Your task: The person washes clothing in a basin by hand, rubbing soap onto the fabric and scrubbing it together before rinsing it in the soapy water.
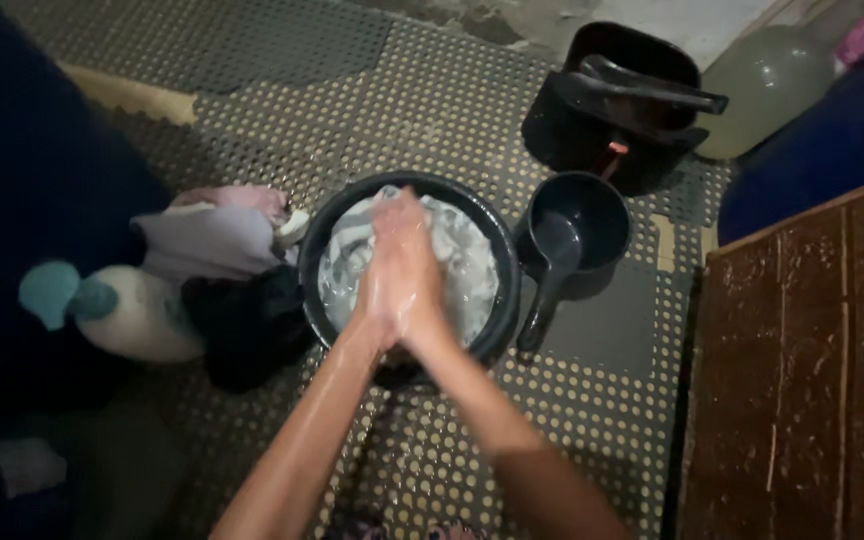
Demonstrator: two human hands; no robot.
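Head view, looking down. Your left hand [384, 275] and right hand [420, 270] meet palm to palm over the basin [327, 225], fingers pointing away from you, both wet and shiny.

Cloth [457, 255]: pale, soaked, bunched in the basin and filling most of it. A fold appears to run up between your palms, but the hands hide the contact; how much cloth is caught there cannot be told.

Grip: both hands pressed flat together, fingers straight and closed up, no gap visible between the palms. Not spread, not pinching with fingertips.

Step in hand, judged: rubbing the cloth between the palms. To do it well, keep the hands low over the basin so water falls back in, work one fold at a time, and keep pressure even from heel to fingertips. Keep your wrists centred over the basin; it sits on the perforated floor mat [452, 100] and could tip if you lean on the rim.

Around you:
- dark scoop [552, 265] with handle, just right of the basin, touching or nearly so
- black pan [592, 120] with long handles, further back right
- heap of clothes [217, 245], pale on top and dark below, against the basin's left side
- white bottle [137, 310] with teal cap, lying left of the heap
- brown wooden panel [812, 380] at far right
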